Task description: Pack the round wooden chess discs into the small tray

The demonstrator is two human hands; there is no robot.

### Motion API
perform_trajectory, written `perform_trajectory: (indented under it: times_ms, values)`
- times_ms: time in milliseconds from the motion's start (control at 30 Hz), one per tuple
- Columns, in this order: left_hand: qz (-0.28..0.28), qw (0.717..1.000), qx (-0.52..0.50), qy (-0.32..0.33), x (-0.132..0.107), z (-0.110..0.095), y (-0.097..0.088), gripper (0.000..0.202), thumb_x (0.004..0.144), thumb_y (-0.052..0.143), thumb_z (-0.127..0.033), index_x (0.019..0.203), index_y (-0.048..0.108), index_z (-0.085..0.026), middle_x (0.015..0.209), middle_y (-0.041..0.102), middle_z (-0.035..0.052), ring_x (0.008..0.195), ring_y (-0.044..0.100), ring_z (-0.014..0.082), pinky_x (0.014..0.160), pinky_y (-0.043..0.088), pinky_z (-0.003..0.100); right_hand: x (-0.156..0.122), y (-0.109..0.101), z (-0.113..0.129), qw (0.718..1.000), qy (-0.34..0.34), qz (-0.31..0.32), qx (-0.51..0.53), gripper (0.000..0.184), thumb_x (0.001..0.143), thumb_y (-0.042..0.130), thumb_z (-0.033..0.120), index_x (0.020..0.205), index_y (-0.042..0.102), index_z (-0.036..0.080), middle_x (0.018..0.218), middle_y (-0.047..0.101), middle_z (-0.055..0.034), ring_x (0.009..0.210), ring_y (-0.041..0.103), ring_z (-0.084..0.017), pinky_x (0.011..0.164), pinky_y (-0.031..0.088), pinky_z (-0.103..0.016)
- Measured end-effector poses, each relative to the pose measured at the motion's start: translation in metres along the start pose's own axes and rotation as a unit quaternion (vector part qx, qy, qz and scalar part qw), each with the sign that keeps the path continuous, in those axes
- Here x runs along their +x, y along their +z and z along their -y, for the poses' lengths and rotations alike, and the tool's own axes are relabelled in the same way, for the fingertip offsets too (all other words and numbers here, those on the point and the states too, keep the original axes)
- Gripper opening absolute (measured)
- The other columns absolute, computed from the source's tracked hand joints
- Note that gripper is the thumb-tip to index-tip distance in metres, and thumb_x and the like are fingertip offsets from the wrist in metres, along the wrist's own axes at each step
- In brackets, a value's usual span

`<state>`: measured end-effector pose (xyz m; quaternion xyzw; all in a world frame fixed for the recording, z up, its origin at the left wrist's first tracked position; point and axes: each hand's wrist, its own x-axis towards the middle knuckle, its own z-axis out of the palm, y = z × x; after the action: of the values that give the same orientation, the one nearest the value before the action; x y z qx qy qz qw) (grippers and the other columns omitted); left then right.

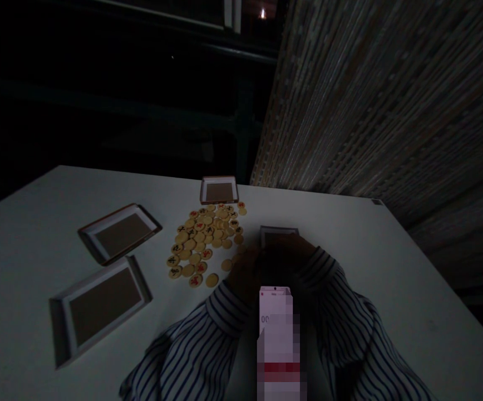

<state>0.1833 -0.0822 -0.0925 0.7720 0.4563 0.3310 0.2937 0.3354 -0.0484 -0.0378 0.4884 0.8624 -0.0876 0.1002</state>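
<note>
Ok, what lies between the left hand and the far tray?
In the head view, round pale pieces, some marked red or black, lie between the left hand and the far tray.

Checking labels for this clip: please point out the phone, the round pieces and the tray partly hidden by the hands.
Phone [275,305], head view: upper part of its lit screen.
Round pieces [200,237], head view: a piece mid-pile.
Tray [279,229], head view: its far rim.

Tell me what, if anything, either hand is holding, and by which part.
It cannot be told: the left hand and right hand are in deep shadow near a box, too dark to show any hold.
</note>
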Motion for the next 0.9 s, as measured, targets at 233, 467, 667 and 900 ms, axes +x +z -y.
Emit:
perform_trajectory:
  times_ms: [233, 467, 667, 900]
  values:
    - [-0.006, 1.000, 0.000, 0.026, 0.0000, 0.0075, 0.0033, 0.025, 0.080, 0.042, -0.018, 0.102, 0.054, -0.018, 0.095, 0.063, 0.0073, 0.087, 0.059, 0.0187, 0.076, 0.049, 0.032, 0.0013, -0.0024, 0.0007, 1.000, 0.002, 0.009, -0.006, 0.020, 0.082, 0.048, 0.028, 0.086, 0.067, 0.022, 0.093, 0.068, -0.0046, 0.087, 0.062, -0.019, 0.065, 0.044, -0.025]
    - [-0.009, 1.000, -0.002, 0.015, -0.0008, 0.0050, 0.0032, 0.024, 0.079, 0.044, -0.016, 0.100, 0.055, -0.018, 0.095, 0.064, 0.0064, 0.086, 0.060, 0.0182, 0.075, 0.049, 0.031, -0.0037, -0.0059, 0.0040, 1.000, -0.013, 0.004, 0.000, 0.020, 0.082, 0.049, 0.025, 0.086, 0.068, 0.021, 0.094, 0.068, -0.0052, 0.091, 0.061, -0.020, 0.071, 0.044, -0.028]
    - [-0.009, 1.000, -0.011, 0.013, -0.0002, 0.0012, 0.0012, 0.023, 0.078, 0.045, -0.016, 0.099, 0.055, -0.017, 0.093, 0.064, 0.0066, 0.086, 0.060, 0.0179, 0.074, 0.049, 0.030, -0.0027, -0.0035, 0.0043, 1.000, -0.012, 0.003, 0.000, 0.019, 0.081, 0.049, 0.024, 0.084, 0.068, 0.021, 0.093, 0.068, -0.0047, 0.089, 0.061, -0.019, 0.072, 0.043, -0.027]
    - [-0.015, 1.000, -0.006, 0.014, -0.0003, 0.0018, 0.0014, 0.025, 0.079, 0.045, -0.015, 0.101, 0.055, -0.016, 0.094, 0.064, 0.0076, 0.087, 0.060, 0.0185, 0.076, 0.049, 0.031, -0.0011, 0.0004, 0.0036, 1.000, -0.021, 0.003, 0.003, 0.016, 0.079, 0.053, 0.024, 0.081, 0.068, 0.023, 0.091, 0.068, -0.0029, 0.088, 0.061, -0.018, 0.073, 0.043, -0.027]
